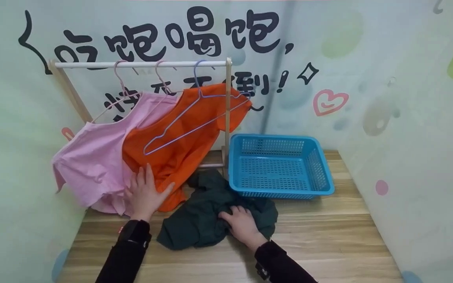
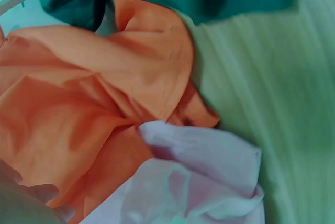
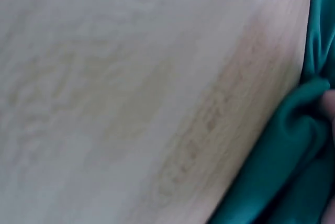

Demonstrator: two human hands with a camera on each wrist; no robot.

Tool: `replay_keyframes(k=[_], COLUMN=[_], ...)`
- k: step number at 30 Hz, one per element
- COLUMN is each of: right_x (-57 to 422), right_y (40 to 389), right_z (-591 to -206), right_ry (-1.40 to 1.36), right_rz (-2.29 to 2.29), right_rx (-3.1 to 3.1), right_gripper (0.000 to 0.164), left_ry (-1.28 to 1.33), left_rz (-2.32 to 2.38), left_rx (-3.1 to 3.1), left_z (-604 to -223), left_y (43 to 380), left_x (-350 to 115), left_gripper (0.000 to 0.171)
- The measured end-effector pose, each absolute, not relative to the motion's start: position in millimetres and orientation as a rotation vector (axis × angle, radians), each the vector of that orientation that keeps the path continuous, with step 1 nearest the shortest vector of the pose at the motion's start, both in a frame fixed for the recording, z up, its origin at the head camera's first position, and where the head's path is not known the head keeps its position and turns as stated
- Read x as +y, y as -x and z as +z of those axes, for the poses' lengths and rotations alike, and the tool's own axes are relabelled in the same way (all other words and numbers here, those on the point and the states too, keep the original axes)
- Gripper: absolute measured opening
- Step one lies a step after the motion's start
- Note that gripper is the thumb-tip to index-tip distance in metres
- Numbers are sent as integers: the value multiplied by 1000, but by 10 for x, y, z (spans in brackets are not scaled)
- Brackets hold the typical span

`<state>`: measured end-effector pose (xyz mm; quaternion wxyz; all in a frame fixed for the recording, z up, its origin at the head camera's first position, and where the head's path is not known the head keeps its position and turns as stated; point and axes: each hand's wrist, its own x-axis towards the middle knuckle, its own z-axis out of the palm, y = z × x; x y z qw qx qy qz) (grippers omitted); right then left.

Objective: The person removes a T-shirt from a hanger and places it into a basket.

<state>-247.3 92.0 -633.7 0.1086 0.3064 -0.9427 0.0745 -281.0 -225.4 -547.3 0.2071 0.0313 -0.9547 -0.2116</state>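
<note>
My left hand is spread with straight fingers against the hanging orange shirt and the edge of the pink top. In the left wrist view its fingertips show at the lower left, beside the orange cloth. Below the rack, a crumpled dark green garment lies on the table. My right hand grips its bunched fabric, the fingers bent into the folds. Green cloth fills the right side of the right wrist view, where little of the hand shows.
A small rack with a white rod carries two pink hangers and a bare blue-purple hanger in front of the orange shirt. A blue plastic basket stands right of the rack on the wooden table. Printed walls enclose the table.
</note>
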Motion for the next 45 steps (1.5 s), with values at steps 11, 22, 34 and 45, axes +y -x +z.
replay_keyframes(k=[11, 22, 34, 45], right_x=[1064, 1198, 1495, 2318], right_y=[2536, 2581, 2493, 3085], right_z=[-6104, -5476, -4341, -4075], right_ry=[-739, -659, -635, -472], right_rz=[836, 1312, 1513, 1310], right_rx=[-2703, -2420, -2151, -2111], right_gripper=[48, 39, 39, 33], left_ry=[-93, -78, -69, -43], left_rz=[-674, -668, -657, -706], left_rx=[-2798, -2847, -2788, -2657], left_z=[-5668, -5681, -5642, -5449], left_y=[2708, 2683, 2620, 2583], left_x=[-2129, -2080, -2202, -2277], left_gripper=[95, 94, 89, 87])
